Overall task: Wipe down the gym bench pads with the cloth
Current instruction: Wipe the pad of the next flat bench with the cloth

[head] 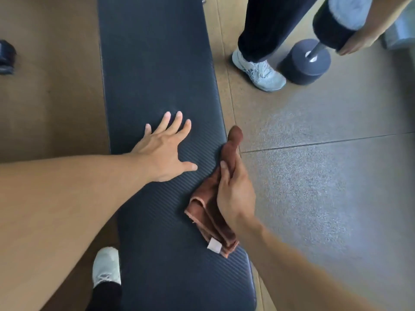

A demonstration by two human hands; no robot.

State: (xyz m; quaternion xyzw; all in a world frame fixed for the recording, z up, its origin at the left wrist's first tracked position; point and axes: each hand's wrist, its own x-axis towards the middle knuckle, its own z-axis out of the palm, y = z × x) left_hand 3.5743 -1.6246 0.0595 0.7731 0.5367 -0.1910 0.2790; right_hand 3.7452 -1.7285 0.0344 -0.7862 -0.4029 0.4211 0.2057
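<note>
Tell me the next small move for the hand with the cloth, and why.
Probably drag the brown cloth leftward across the bench pad. The right hand holds it at the pad's right edge, partly overhanging, while the left hand rests flat on the pad, fingers spread.

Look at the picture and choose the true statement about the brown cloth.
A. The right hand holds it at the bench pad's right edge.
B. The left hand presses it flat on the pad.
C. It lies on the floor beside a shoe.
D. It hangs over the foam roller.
A: the right hand grips the brown cloth along the right edge of the bench pad, while the left hand rests bare and spread on the pad.
</note>
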